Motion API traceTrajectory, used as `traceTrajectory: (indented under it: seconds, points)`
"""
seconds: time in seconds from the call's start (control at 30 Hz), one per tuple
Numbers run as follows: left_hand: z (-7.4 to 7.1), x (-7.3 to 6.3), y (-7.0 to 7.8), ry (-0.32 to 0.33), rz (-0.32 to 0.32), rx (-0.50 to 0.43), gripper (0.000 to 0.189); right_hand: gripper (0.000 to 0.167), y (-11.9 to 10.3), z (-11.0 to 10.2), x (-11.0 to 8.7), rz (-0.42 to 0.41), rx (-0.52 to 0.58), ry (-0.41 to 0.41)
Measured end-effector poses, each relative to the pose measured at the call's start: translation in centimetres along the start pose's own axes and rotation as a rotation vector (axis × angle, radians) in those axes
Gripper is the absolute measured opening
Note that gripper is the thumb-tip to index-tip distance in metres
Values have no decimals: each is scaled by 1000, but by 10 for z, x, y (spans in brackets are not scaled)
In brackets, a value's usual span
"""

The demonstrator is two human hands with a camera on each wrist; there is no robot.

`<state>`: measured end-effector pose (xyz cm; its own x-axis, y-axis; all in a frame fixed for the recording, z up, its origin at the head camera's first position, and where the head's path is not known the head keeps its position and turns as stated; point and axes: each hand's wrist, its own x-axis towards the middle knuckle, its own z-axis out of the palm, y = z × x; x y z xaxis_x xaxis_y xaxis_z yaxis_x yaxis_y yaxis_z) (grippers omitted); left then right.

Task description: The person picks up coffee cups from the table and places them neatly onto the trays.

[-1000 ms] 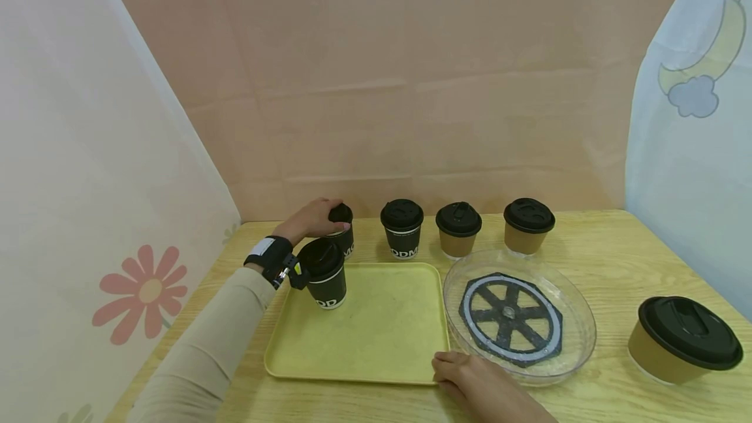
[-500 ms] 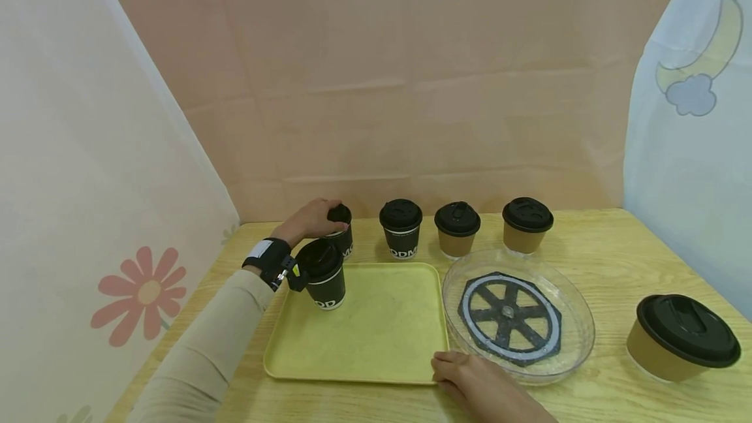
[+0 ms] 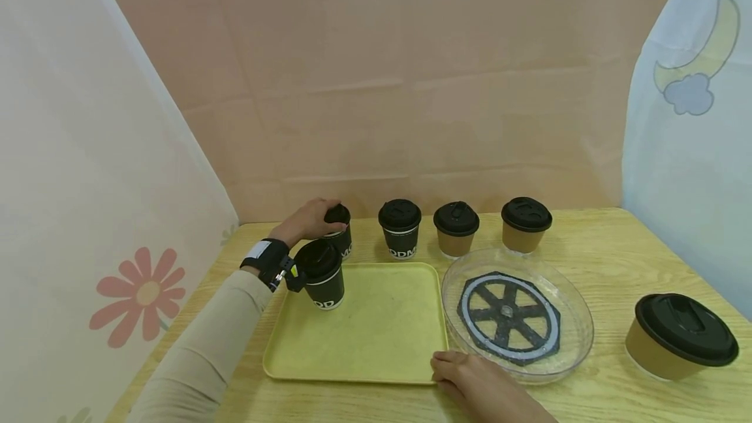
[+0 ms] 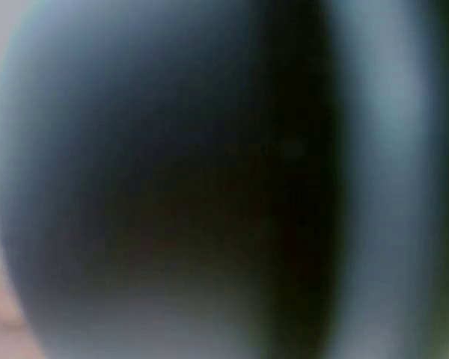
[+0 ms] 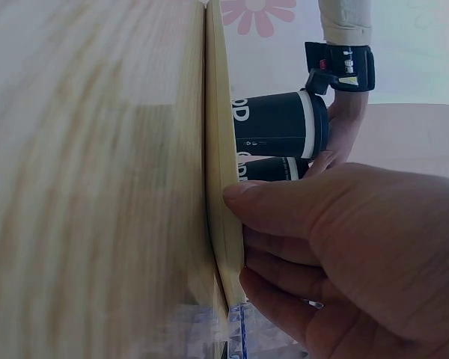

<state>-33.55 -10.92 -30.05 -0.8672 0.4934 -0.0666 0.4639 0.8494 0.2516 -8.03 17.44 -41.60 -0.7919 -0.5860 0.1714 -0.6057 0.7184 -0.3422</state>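
Observation:
My left hand [image 3: 308,219] grips a black paper cup [image 3: 344,243] around its upper part, behind the yellow tray's back-left corner. Another black cup [image 3: 326,289] with a black lid stands upright at the left of the yellow tray [image 3: 376,331], just below my left wrist. Pinched at the tray's front-right corner is the rim, held by my right hand [image 3: 484,384]; the right wrist view shows the thumb [image 5: 266,200] on the tray's edge with the other fingers curled beside it. A dark, blurred shape fills most of the left wrist view.
Along the back stand a third black cup [image 3: 401,230] and two short brown lidded cups [image 3: 455,240] [image 3: 523,237]. A round clear dish [image 3: 578,344] with a dark wheel-like pattern adjoins the tray's right side. Far right sits a wide brown lidded bowl [image 3: 660,351].
The view has drifted very slightly. Both hands, the cups and the tray keep their places relative to one another.

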Motion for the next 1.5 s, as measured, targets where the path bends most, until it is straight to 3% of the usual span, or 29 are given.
traceTrajectory:
  seconds: [0.23,0.63,1.5]
  points:
    - [0,0,-3,10,-38,-33,72,10,0,1,1,-20,-7,18]
    - [0,0,-6,35,-47,-25,74,9,-1,1,1,-15,-13,18]
    - [-12,-5,5,160,29,-52,73,8,1,1,0,-8,-19,18]
